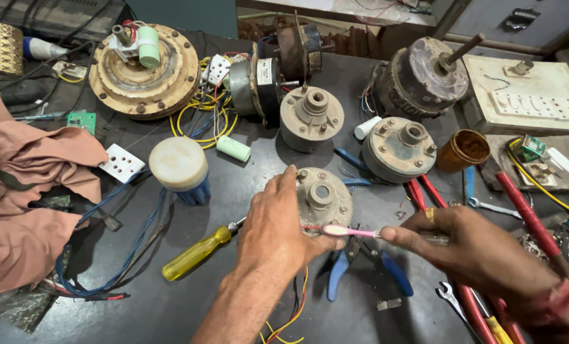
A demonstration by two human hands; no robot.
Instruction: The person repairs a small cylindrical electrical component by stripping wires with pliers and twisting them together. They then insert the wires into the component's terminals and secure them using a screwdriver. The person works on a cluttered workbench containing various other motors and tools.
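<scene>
My left hand grips a round grey motor cover from its left side, holding it just above the dark workbench. My right hand pinches the handle of a pink and white toothbrush, whose head lies against the front of the cover. Blue-handled pliers lie under the cover. A yellow-handled screwdriver rests left of my left wrist.
Two more grey motor covers sit further back, with a large rusty fan motor and another motor. A white cylinder, an orange cup, red tools, loose wires and a pink cloth crowd the bench.
</scene>
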